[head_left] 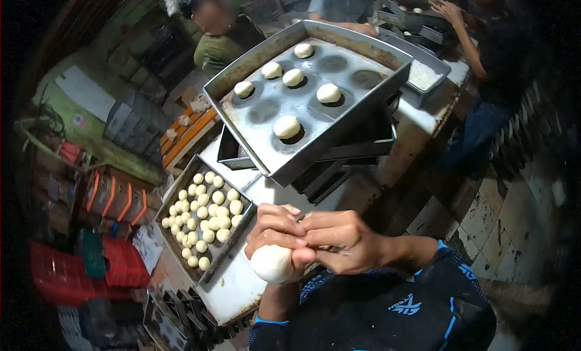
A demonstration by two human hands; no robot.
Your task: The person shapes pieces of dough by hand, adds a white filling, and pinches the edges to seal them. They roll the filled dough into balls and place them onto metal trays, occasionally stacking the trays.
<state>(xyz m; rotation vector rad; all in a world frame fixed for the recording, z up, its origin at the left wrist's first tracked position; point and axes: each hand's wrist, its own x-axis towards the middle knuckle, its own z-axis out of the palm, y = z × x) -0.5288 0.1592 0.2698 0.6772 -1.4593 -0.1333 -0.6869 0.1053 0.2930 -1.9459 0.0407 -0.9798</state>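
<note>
A smooth, pale dough ball (270,264) bulges from the underside of my left hand (272,227), whose fingers are curled around it. My right hand (345,239) is closed too, its fingertips pressed together against the fingers of the left. What those right fingertips pinch is hidden. Beyond my hands, a large metal tray (266,167) holds several spaced dough balls, one of them a flattened round (287,127) near its front. To the left, a second, deeper tray (212,269) is crowded with smaller dough balls (204,211).
The large tray rests tilted on a stack of dark pans (351,160) on the white worktable (233,290). Farther back stands a bin of white flour (423,76). People work at the far side and right. Red crates (124,260) stand at lower left.
</note>
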